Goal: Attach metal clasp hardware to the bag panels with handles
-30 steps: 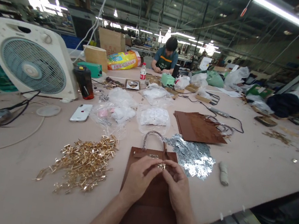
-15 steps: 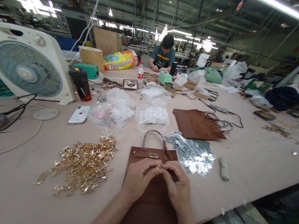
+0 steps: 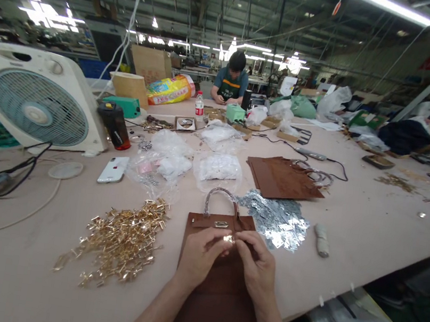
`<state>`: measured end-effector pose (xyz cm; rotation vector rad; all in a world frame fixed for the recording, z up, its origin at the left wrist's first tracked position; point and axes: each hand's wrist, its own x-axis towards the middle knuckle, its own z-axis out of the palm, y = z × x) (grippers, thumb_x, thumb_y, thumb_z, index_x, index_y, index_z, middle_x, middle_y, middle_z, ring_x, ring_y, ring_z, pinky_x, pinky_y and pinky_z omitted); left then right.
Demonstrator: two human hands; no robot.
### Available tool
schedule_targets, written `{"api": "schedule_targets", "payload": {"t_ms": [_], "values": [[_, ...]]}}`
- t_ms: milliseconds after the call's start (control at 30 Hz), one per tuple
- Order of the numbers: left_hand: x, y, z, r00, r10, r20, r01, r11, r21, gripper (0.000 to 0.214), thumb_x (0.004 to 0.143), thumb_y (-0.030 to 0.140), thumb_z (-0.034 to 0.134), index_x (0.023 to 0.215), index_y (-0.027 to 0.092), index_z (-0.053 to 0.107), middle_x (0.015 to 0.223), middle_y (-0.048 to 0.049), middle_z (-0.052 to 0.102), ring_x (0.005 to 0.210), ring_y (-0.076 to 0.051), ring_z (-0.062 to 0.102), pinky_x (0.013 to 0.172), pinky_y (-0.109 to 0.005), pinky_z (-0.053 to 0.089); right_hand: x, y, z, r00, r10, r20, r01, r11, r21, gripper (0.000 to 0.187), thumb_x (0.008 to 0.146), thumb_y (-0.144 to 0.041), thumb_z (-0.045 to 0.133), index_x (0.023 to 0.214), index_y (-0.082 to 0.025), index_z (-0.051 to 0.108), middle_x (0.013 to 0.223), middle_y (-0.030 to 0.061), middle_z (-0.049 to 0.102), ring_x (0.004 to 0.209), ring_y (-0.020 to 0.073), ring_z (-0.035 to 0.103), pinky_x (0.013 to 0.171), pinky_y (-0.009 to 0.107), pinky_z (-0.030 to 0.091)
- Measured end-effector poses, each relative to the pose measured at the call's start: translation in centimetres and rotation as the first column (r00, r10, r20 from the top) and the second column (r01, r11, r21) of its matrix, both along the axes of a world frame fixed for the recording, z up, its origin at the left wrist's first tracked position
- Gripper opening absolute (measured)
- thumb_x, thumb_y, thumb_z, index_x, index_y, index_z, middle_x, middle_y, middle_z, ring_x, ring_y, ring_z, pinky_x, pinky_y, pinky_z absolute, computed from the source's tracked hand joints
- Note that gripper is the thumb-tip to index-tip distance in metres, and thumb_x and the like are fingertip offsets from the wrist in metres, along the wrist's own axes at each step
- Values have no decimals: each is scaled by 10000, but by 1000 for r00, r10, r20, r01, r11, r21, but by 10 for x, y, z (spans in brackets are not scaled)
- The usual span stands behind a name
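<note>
A small shiny gold metal fitting (image 3: 228,239) is pinched between the thumb and forefinger of my left hand (image 3: 201,256). My right hand (image 3: 256,264) closes its thumb and fingertips at the fitting's right edge. Both hands are over a brown leather handbag panel (image 3: 216,312) lying on the table, with a plastic-wrapped handle (image 3: 220,197) at its far end. A gold oval plate (image 3: 221,224) sits on the panel just beyond my fingers. To the left lies a heap of gold metal fittings (image 3: 122,241); flat silver metal plates (image 3: 280,222) are piled to the right.
Brown leather panels (image 3: 280,179) are stacked behind the silver plates. Plastic bags (image 3: 217,169), a phone (image 3: 113,169), a dark bottle (image 3: 115,125) and a fan (image 3: 40,102) stand or lie further left. A rolled cloth (image 3: 321,240) is at right. Across the table sits a person (image 3: 231,80).
The gold fitting has turned and shows a brighter, broader face. My right fingertips have shifted slightly right, away from the left ones. The view has moved a little.
</note>
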<state>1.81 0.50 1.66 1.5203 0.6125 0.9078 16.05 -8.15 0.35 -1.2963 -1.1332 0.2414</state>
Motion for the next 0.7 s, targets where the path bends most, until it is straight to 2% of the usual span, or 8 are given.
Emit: {"api": "schedule_targets", "payload": {"t_ms": [233, 433, 500, 600, 700], "values": [[-5, 0, -3, 999, -5, -42, 16, 961, 277, 188, 962, 300, 721, 1115, 210, 784, 967, -38, 782, 691, -132, 726, 686, -227, 610, 3, 0, -3, 996, 83, -45, -85, 995, -60, 101, 998, -281, 668, 935, -251, 742, 946, 28, 700, 912, 191, 664, 828, 287, 525], [-5, -1, -9, 997, -10, -71, 44, 872, 488, 195, 997, 212, 672, 1179, 222, 742, 1078, -55, 777, 964, -179, 731, 888, -283, 596, 1, -1, 1, 992, 90, -89, -102, 986, -134, 219, 1026, -349, 613, 852, -225, 661, 862, 12, 640, 831, 174, 610, 780, 275, 483], [-5, -1, -9, 998, -10, -69, 45, 843, 536, 209, 998, 191, 667, 1194, 226, 732, 1081, -55, 779, 993, -185, 725, 911, -295, 591, 1, -1, 2, 987, 92, -131, -112, 982, -153, 251, 1020, -383, 623, 831, -221, 656, 833, 9, 632, 803, 171, 595, 756, 270, 479], [-4, 0, -8, 999, -11, -46, 35, 833, 552, 226, 1000, 182, 661, 1210, 232, 730, 1081, -58, 779, 990, -187, 727, 905, -301, 601, 1, -2, 0, 950, 120, -290, -177, 968, -179, 262, 985, -450, 673, 864, -218, 695, 815, 10, 645, 725, 163, 579, 678, 266, 482], [-2, 1, -5, 1000, -11, 4, 8, 849, 529, 228, 998, 200, 669, 1210, 243, 742, 1119, -64, 765, 1043, -196, 721, 942, -315, 605, 0, 0, -7, 812, 173, -558, -295, 946, -136, 345, 969, -551, 671, 1070, -230, 746, 895, 35, 690, 711, 168, 599, 609, 265, 490]]}}
